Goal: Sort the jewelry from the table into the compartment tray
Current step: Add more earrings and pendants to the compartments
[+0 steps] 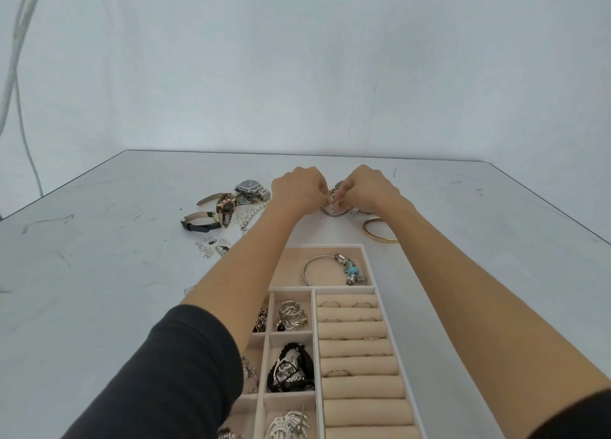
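Both hands meet over a tangle of silver jewelry [334, 203] on the table beyond the tray. My left hand [299, 190] and my right hand [367, 187] each pinch part of that silver piece with curled fingers. The beige compartment tray [390, 323] lies near me; its far compartment holds a silver charm bangle [334, 268] with a turquoise bead. Thin rings sit in the ring rolls [357, 349] at the right. Smaller compartments hold a silver piece [292, 316], a black braided piece [292, 369] and a silver leaf-shaped piece [287, 423]. My left forearm hides the tray's left compartments.
On the table at the left lie a steel watch [251, 187], a gold-faced watch with a tan strap [224, 205], a black strap [200, 223], a silver chain [248, 217] and small earring cards [213, 246]. A gold bangle [377, 230] lies under my right forearm.
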A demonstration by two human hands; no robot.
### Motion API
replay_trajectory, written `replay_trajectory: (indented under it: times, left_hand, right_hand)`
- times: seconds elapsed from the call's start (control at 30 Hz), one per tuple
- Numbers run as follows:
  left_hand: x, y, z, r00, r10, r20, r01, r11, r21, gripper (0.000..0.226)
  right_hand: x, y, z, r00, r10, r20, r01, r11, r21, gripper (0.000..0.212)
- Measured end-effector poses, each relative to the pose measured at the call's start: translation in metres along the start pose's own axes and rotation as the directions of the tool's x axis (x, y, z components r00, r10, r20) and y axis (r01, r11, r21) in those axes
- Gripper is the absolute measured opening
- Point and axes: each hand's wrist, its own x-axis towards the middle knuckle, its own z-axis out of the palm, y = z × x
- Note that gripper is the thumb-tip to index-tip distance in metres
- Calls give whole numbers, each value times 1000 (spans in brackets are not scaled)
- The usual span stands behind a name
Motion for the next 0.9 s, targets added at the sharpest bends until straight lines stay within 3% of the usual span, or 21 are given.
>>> replay_trajectory:
  times: [0.23,0.33,0.57,0.77,0.9]
  left_hand:
    - [-2,-6,-1,999,-31,-38,28,995,-93,6]
    - [-2,-9,-1,999,-33,-14,31,991,-130,5]
    - [-5,-10,-2,999,-42,-1,41,983,-176,2]
    - [-8,-14,-5,999,-44,-31,38,984,-173,5]
    - [-16,-23,-16,997,-36,-63,23,980,-197,7]
  right_hand:
    - [4,4,5,1000,4,10,-5,996,87,5]
    - [3,5,5,1000,-8,22,6,995,97,12]
    - [-3,5,0,996,-57,69,44,984,170,8]
    - [-6,5,0,999,-8,37,0,979,206,8]
    - [-15,8,-6,999,-49,3,46,958,281,6]
